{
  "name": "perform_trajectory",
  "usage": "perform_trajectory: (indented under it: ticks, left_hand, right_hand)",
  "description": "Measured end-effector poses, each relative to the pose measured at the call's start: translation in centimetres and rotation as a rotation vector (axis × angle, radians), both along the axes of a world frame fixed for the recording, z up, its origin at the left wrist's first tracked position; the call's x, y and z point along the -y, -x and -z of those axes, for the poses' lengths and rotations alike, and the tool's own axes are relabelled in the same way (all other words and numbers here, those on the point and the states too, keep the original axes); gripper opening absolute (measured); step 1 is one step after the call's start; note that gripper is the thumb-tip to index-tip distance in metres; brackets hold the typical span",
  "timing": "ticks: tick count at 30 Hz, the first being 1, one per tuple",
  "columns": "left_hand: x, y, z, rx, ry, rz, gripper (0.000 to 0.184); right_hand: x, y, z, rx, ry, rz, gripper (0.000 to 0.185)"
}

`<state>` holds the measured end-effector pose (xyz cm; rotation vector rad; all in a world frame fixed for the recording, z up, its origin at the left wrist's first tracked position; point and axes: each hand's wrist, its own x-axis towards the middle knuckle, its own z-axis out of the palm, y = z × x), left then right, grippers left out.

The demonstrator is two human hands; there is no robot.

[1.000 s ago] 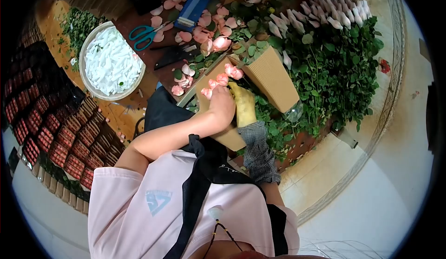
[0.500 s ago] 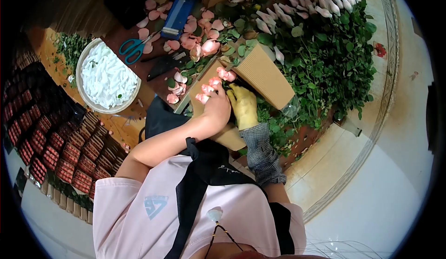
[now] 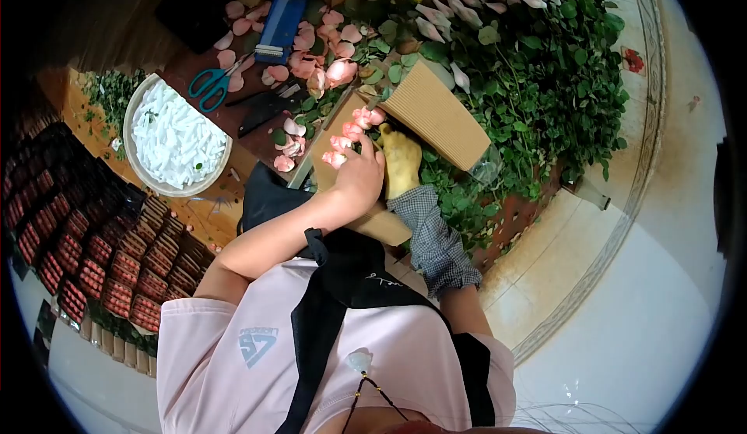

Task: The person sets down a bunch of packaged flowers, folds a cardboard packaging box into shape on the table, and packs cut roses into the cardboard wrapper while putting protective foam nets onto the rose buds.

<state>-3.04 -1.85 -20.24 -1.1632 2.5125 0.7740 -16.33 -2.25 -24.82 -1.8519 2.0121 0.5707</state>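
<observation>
Leaning over the bench point(image 3: 240, 132), the person has both hands close together near the middle of the frame, over a cardboard piece point(image 3: 320, 171). The bare left hand point(image 3: 361, 179) lies beside a short slanting row of pink roses point(image 3: 352, 131), its fingertips at the lower blooms; how far its grip is closed cannot be told, since the back of the hand hides the palm. The right hand point(image 3: 402, 158), in a yellow glove, has its fingers bent near the topmost rose; whether its grip has hold of a stem is hidden too.

A corrugated carton point(image 3: 438, 113) stands in the way just to the upper right of the glove, between it and a broad mass of leafy stems point(image 3: 537, 99) topped by pale wrapped buds point(image 3: 468, 10) in the upper right. Loose petals point(image 3: 306, 60) and leaves crowd the space above the roses. Left of these lie a dark tool point(image 3: 268, 112), a blue tool point(image 3: 285, 21) and teal-handled scissors point(image 3: 221, 80). At the left, a round tub point(image 3: 179, 192) holds white pieces point(image 3: 175, 142), while rows of packs with red contents point(image 3: 74, 255) fill the lower left.
</observation>
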Motion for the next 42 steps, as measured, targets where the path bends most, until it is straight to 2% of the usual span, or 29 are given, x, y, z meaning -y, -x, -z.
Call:
perform_trajectory:
  ticks: [1, 3, 5, 6, 7, 9, 11, 13, 14, 15, 17, 19, 21, 23, 24, 27, 31, 33, 34, 36, 37, 39, 40, 41, 42]
  left_hand:
    - [0.1, -0.1, 0.0, -0.002, 0.002, 0.006, 0.033]
    - [0.8, -0.9, 0.1, -0.142, -0.202, -0.065, 0.041]
    - [2.9, -2.2, -0.8, -0.124, -0.27, -0.014, 0.046]
    - [4.0, -3.2, -1.0, -0.2, -0.423, -0.033, 0.044]
    - [4.8, -4.1, -0.7, -0.276, -0.574, -0.053, 0.041]
    - [6.4, -6.3, 0.7, -0.441, -0.663, -0.006, 0.041]
    - [8.7, -7.6, 2.2, -0.581, -1.014, -0.325, 0.037]
    - [10.2, -7.3, 2.2, -0.482, -0.546, -0.538, 0.029]
    - [9.9, -6.9, 2.5, -0.502, -0.207, -0.455, 0.033]
    - [9.5, -6.3, 3.9, -0.555, -0.092, -0.415, 0.043]
    - [8.0, -4.3, 7.1, -0.543, 0.091, -0.383, 0.049]
    - [7.3, -3.3, 7.0, -0.563, 0.056, -0.415, 0.056]
    - [6.8, -3.4, 8.1, -0.592, 0.055, -0.421, 0.054]
    - [6.7, -3.9, 8.3, -0.598, 0.039, -0.415, 0.051]
    - [6.6, -4.0, 8.3, -0.611, 0.018, -0.41, 0.049]
    - [6.5, -4.0, 8.0, -0.599, 0.023, -0.404, 0.044]
    - [6.6, -4.2, 7.4, -0.575, 0.016, -0.391, 0.042]
    - [6.6, -4.4, 7.3, -0.578, 0.019, -0.395, 0.042]
    - [6.7, -4.5, 7.4, -0.617, -0.004, -0.392, 0.041]
    - [7.0, -5.5, 7.4, -0.737, -0.049, -0.432, 0.035]
    - [7.5, -6.2, 6.2, -0.76, -0.087, -0.477, 0.029]
    - [8.4, -7.6, 4.8, -0.815, -0.122, -0.578, 0.026]
    - [8.4, -7.5, 1.9, -0.628, -0.215, -0.735, 0.025]
    - [8.3, -7.0, 0.0, -0.625, -0.211, -0.735, 0.025]
    - [8.3, -6.4, -1.6, -0.461, -0.26, -0.571, 0.026]
  right_hand:
    - [-0.1, 0.1, -0.1, -0.008, 0.015, -0.005, 0.016]
    - [-0.1, 0.2, -0.1, -0.015, 0.033, -0.009, 0.015]
    - [-0.3, 0.2, 0.1, 0.011, 0.079, 0.001, 0.017]
    - [-0.1, -0.1, -0.8, 0.07, 0.076, 0.053, 0.03]
    - [0.2, -0.4, -1.2, 0.075, 0.076, 0.057, 0.03]
    - [0.5, -0.8, -1.9, 0.058, 0.072, 0.011, 0.041]
    - [0.8, -1.2, -2.5, 0.051, 0.047, 0.06, 0.043]
    - [1.3, -1.5, -3.3, 0.072, -0.049, 0.083, 0.045]
    - [1.3, -1.6, -3.4, 0.074, -0.031, 0.069, 0.047]
    - [1.1, -1.5, -3.0, 0.08, -0.026, 0.071, 0.047]
    - [0.2, -0.8, -1.9, 0.085, 0.168, -0.04, 0.048]
    - [-0.5, -0.3, -1.9, 0.146, 0.245, -0.047, 0.045]
    - [-1.0, 0.1, -3.3, 0.208, 0.323, -0.054, 0.043]
    - [-0.7, 0.1, -6.4, 0.433, 0.336, 0.06, 0.039]
    - [-0.4, 0.3, -6.8, 0.516, 0.41, 0.018, 0.035]
    - [0.2, 0.2, -6.7, 0.585, 0.318, 0.102, 0.035]
    - [0.7, -0.3, -3.0, 0.64, 0.403, 0.16, 0.041]
    - [1.2, -0.4, -3.0, 0.489, 0.552, -0.043, 0.045]
    - [1.2, -0.6, -3.3, 0.484, 0.554, -0.036, 0.045]
    - [1.3, -1.2, -3.7, 0.359, 0.345, 0.025, 0.044]
    - [1.3, -1.5, -3.3, 0.362, 0.342, 0.024, 0.044]
    - [1.1, -2.0, -2.0, 0.114, 0.465, -0.133, 0.045]
    - [0.9, -2.1, -1.6, 0.061, 0.39, -0.151, 0.047]
    - [0.5, -2.1, -1.1, 0.064, 0.392, -0.15, 0.047]
    - [0.3, -2.0, -0.5, 0.05, 0.413, -0.153, 0.048]
